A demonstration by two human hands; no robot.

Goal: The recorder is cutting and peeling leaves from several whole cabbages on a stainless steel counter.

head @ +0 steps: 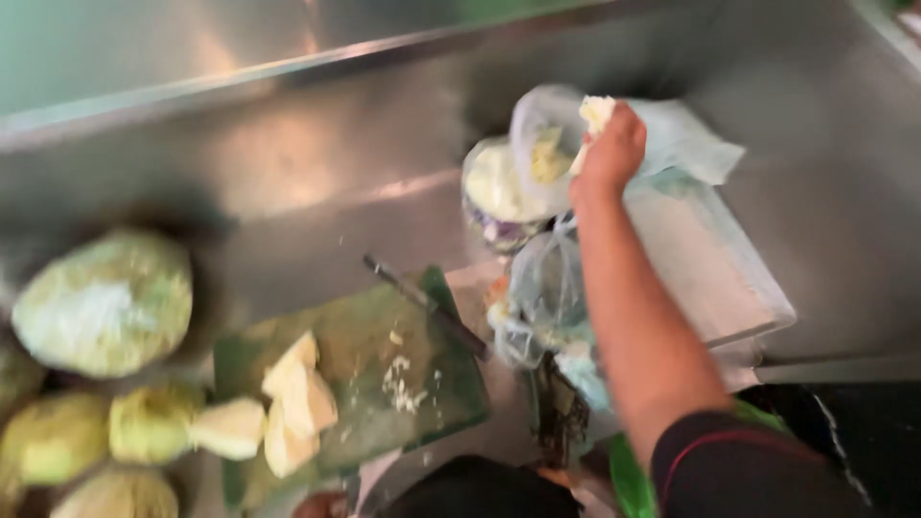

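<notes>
My right hand [612, 152] reaches far over the steel counter and grips a pale cabbage piece [595, 111]. It holds the piece at the mouth of an open clear plastic bag [533, 120] that has more cabbage pieces inside. A green cutting board [369, 350] lies nearer to me with cut cabbage wedges [297, 398] and small shreds on it. A dark-handled knife [427, 305] rests across the board's far right corner. A small skin-coloured shape at the bottom edge [321, 504] may be my left hand; too little of it shows to tell its state.
Several whole green cabbages [104, 302] are piled at the left. A white flat-topped box or scale [715, 264] stands right of my arm, with more plastic bags [547, 297] bunched beside it. The steel back wall [288, 144] rises behind.
</notes>
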